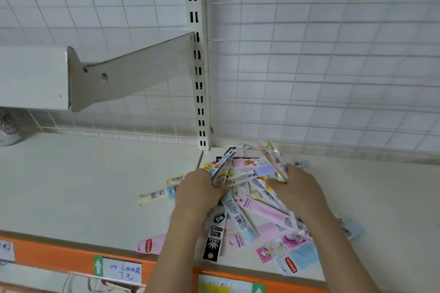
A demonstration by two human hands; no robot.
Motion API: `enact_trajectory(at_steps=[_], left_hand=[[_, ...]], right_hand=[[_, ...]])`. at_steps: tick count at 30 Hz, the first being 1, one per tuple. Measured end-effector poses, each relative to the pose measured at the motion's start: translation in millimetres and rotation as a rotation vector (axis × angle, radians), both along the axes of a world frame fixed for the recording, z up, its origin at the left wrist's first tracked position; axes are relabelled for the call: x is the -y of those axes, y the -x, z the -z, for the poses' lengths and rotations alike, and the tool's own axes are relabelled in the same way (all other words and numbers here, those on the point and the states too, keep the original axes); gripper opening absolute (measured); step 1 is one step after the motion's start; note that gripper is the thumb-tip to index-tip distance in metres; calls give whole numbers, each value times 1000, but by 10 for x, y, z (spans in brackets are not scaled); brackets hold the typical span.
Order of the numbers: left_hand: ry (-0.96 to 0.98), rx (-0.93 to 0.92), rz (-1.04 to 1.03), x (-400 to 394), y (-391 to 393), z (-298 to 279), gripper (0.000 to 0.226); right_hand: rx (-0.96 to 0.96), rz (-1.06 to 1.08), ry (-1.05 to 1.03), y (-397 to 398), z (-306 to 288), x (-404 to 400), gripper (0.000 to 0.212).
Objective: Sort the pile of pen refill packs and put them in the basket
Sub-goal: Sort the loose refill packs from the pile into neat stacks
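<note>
A loose pile of pen refill packs (pixel 247 211) in pink, blue, black and white lies on the cream shelf (pixel 83 185), close to its front edge. My left hand (pixel 197 190) grips a tilted bunch of packs (pixel 222 169) at the pile's left side. My right hand (pixel 297 188) pinches several upright packs (pixel 273 159) at the pile's right side. Both bunches rise toward the back wall. No basket is in view.
A white wire-grid back panel (pixel 321 54) stands behind the shelf, with a slotted upright (pixel 198 66) in the middle. A grey bracket (pixel 133 71) carries an upper shelf at the left. One stray pack (pixel 152 196) lies left of the pile. An orange price rail (pixel 59 254) runs along the front.
</note>
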State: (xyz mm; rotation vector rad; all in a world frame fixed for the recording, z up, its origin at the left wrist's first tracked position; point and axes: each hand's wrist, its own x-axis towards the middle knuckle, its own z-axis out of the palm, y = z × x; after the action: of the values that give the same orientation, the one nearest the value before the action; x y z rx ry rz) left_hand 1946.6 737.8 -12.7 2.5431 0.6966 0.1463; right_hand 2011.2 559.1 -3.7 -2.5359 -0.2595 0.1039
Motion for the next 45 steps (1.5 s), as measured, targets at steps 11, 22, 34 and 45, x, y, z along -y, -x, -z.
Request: enact_trajectory(at_steps=[11, 22, 34, 45], left_hand=[[203, 271, -72, -305, 105, -279, 36], [184, 225, -125, -423, 357, -86, 31], [62, 188, -40, -177, 285, 0, 19], [-18, 26, -206, -144, 373, 80, 47]], right_hand=[[11, -262, -24, 96, -67, -115, 28], [-46, -347, 186, 317, 77, -507, 34], [49, -172, -139, 243, -276, -3, 27], [137, 24, -219, 393, -265, 390, 21]])
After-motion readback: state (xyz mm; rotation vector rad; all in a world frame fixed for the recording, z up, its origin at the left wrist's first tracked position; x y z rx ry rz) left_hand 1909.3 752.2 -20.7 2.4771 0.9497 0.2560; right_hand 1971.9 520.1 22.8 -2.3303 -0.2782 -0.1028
